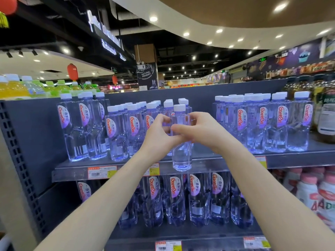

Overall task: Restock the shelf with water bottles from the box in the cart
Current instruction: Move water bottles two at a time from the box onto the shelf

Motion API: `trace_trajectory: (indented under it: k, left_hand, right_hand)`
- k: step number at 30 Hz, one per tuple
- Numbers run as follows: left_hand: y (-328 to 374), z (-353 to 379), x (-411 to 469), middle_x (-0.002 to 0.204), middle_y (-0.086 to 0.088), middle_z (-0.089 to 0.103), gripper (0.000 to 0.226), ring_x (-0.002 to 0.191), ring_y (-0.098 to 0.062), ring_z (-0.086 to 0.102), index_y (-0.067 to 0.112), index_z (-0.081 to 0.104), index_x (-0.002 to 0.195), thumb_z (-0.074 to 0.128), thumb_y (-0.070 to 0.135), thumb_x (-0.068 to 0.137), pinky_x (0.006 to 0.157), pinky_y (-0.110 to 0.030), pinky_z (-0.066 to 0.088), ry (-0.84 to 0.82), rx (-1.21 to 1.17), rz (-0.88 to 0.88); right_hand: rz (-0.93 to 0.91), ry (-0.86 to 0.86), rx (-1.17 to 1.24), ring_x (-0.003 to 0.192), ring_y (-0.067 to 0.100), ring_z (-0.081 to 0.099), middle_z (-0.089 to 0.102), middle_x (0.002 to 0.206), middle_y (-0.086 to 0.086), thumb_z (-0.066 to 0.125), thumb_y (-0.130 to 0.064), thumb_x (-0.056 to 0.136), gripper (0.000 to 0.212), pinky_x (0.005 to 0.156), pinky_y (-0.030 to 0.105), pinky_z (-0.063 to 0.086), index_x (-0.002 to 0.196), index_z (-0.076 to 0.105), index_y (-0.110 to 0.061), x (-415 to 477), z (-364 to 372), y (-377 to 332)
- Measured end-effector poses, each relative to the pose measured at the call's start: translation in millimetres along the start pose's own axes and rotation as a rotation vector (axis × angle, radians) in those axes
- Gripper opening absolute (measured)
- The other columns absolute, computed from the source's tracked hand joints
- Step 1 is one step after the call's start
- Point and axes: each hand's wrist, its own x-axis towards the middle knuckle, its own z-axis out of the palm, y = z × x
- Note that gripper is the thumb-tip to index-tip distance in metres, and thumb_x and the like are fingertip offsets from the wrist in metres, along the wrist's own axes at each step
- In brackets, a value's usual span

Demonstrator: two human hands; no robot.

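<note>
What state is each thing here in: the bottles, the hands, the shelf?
held water bottle: upright, cap on, gripped by both hands at the shelf's front edge.
left hand: fingers curled round the bottle.
right hand: fingers curled round the bottle.
shelved bottles: upright, capped, in rows.
upper shelf: partly stocked, with a gap right of the held bottle.

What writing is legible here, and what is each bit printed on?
"Ganten" with "百岁山": oval labels on the water bottles.
"Quality NATURAL PRODUCT": black pillar sign.
Price tags: too small to read.
Lit overhead sign: blurred, unreadable.
Held bottle: its label is not in view.
</note>
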Motion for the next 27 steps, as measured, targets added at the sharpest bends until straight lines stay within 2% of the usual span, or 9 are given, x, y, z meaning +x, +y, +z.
trace_trajectory:
  k: [2, 4, 6, 8, 10, 16, 20, 23, 27]
  left_hand:
    - [4, 0, -2, 0.099, 0.002, 0.078, 0.067, 0.092, -0.018, 0.074, 0.029, 0.046, 0.119, 0.090, 0.048, 0.072, 0.081, -0.036, 0.059, 0.022, 0.058, 0.026]
    - [10, -5, -7, 0.113, 0.005, 0.073, 0.082, 0.101, -0.014, 0.071, 0.033, 0.044, 0.140, 0.083, 0.064, 0.075, 0.086, -0.035, 0.057, 0.016, 0.241, 0.065]
    - [14, -10, -14, 0.125, 0.007, 0.068, 0.090, 0.113, -0.016, 0.066, 0.036, 0.033, 0.155, 0.070, 0.073, 0.082, 0.092, -0.042, 0.057, -0.006, 0.543, 0.131]
    - [19, -15, -22, 0.135, 0.006, 0.064, 0.084, 0.122, -0.020, 0.063, 0.034, 0.029, 0.158, 0.060, 0.072, 0.089, 0.093, -0.044, 0.056, 0.003, 0.829, 0.219]
    - [21, -16, -24, 0.138, 0.005, 0.061, 0.080, 0.124, -0.021, 0.061, 0.030, 0.030, 0.158, 0.055, 0.069, 0.093, 0.089, -0.042, 0.056, 0.024, 0.971, 0.286]
    - [16, -16, -25, 0.142, 0.001, 0.057, 0.077, 0.130, -0.023, 0.055, 0.023, 0.033, 0.157, 0.048, 0.068, 0.097, 0.093, -0.040, 0.051, 0.052, 1.037, 0.259]
    - [10, -17, -29, 0.145, -0.001, 0.056, 0.075, 0.132, -0.024, 0.053, 0.022, 0.035, 0.156, 0.048, 0.066, 0.097, 0.100, -0.040, 0.047, 0.051, 1.039, 0.250]
    - [6, -17, -31, 0.140, -0.001, 0.059, 0.069, 0.126, -0.024, 0.056, 0.023, 0.037, 0.154, 0.048, 0.064, 0.099, 0.098, -0.040, 0.049, 0.028, 1.044, 0.232]
    - [0, -16, -34, 0.139, -0.002, 0.060, 0.066, 0.124, -0.025, 0.057, 0.024, 0.034, 0.155, 0.047, 0.059, 0.101, 0.097, -0.042, 0.050, -0.004, 1.012, 0.200]
  right_hand:
    - [-0.004, 0.100, 0.007, 0.058, 0.008, 0.060, 0.063, 0.071, -0.001, 0.086, -0.035, 0.078, 0.045, 0.058, 0.028, 0.057, 0.105, 0.069, -0.004, 1, 2, -1]
    - [0.009, 0.123, 0.070, 0.062, 0.014, 0.059, 0.058, 0.073, 0.002, 0.088, -0.032, 0.077, 0.044, 0.071, 0.045, 0.064, 0.102, 0.068, -0.002, 4, -1, 2]
    - [-0.015, 0.144, 0.078, 0.067, 0.018, 0.061, 0.059, 0.075, 0.004, 0.088, -0.038, 0.072, 0.036, 0.078, 0.059, 0.060, 0.091, 0.072, -0.013, 7, -8, 2]
    - [-0.038, 0.162, 0.040, 0.068, 0.016, 0.062, 0.064, 0.074, 0.004, 0.088, -0.042, 0.072, 0.027, 0.078, 0.056, 0.060, 0.087, 0.076, -0.023, 10, -14, 1]
    - [-0.053, 0.158, 0.025, 0.069, 0.014, 0.064, 0.071, 0.076, 0.005, 0.089, -0.043, 0.072, 0.026, 0.078, 0.052, 0.061, 0.090, 0.079, -0.027, 12, -16, -5]
    - [-0.028, 0.208, -0.056, 0.087, 0.032, 0.073, 0.074, 0.094, 0.018, 0.084, -0.060, 0.055, 0.055, 0.077, 0.055, 0.061, 0.093, 0.078, -0.021, 31, -12, -5]
    - [0.022, 0.256, -0.051, 0.071, 0.022, 0.050, 0.059, 0.081, 0.021, 0.088, -0.044, 0.072, 0.064, 0.067, 0.046, 0.053, 0.111, 0.068, 0.003, 36, -9, 4]
    - [0.049, 0.265, -0.067, 0.069, 0.018, 0.047, 0.052, 0.073, 0.005, 0.087, -0.039, 0.078, 0.052, 0.061, 0.034, 0.042, 0.104, 0.069, 0.002, 41, -6, 15]
    - [0.050, 0.288, -0.159, 0.067, 0.016, 0.051, 0.056, 0.074, -0.001, 0.083, -0.042, 0.080, 0.043, 0.057, 0.029, 0.040, 0.103, 0.072, -0.007, 41, -1, 23]
